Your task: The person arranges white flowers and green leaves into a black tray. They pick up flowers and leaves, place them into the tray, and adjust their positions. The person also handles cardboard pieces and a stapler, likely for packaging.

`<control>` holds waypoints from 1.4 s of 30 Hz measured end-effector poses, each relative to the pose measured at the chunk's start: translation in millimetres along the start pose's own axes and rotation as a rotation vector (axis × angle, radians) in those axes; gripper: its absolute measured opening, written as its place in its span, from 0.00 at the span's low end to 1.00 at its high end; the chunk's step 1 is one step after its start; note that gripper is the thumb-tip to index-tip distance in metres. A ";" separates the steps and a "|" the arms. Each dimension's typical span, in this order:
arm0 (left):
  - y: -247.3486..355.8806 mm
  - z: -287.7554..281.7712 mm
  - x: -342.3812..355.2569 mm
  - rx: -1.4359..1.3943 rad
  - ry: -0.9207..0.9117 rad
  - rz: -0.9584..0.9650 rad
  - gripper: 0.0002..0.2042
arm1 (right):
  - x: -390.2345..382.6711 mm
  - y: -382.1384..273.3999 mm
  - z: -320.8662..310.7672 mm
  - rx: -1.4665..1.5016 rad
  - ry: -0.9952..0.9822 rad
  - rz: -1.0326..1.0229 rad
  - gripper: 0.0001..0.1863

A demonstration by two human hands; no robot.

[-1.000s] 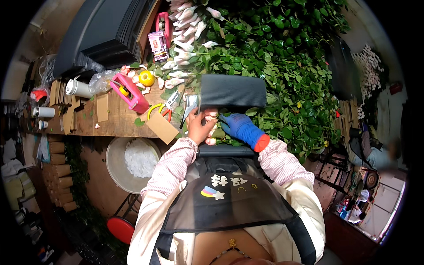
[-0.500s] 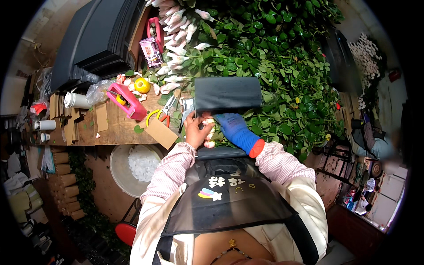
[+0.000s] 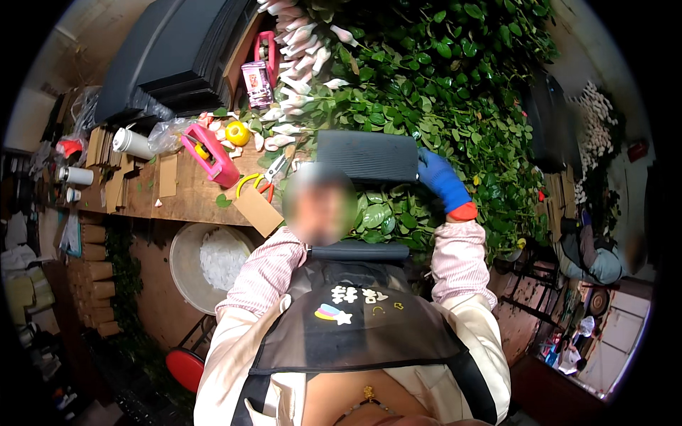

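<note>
Centrally, a dark-grey ribbed rectangular sheet lies over green leaves, blue-gloved right hand, angled inward, touches its right edge, left hand blurred, neither hand's grasp clear

From the wearer's head, one fisheye view faces steeply down, close above the apron at six o'clock, with the dark ribbed sheet near its middle and the wooden surface between nine and ten.
</note>
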State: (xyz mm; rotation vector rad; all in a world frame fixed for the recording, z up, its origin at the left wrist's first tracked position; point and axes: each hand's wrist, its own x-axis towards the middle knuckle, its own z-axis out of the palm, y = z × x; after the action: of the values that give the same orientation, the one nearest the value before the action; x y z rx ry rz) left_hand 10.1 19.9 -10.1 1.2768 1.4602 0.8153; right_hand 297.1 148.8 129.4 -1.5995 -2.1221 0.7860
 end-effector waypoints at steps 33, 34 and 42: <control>15.4 -11.9 -12.8 0.828 -0.240 0.790 0.50 | -107.5 -99.5 69.1 -0.240 -0.656 -0.613 0.31; 26.0 -13.8 -14.0 0.851 -0.256 0.774 0.49 | -114.5 -100.5 93.3 -0.509 -0.685 -0.454 0.30; -27.6 -3.3 18.7 1.141 0.263 1.110 0.44 | -56.1 -184.5 130.3 -0.004 -0.497 -0.627 0.28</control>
State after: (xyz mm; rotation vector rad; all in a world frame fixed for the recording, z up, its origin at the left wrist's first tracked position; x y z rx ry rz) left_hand -0.5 32.4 -39.3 3.0884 1.3565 0.8215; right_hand 97.3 30.6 146.4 -0.6791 -2.7398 1.0109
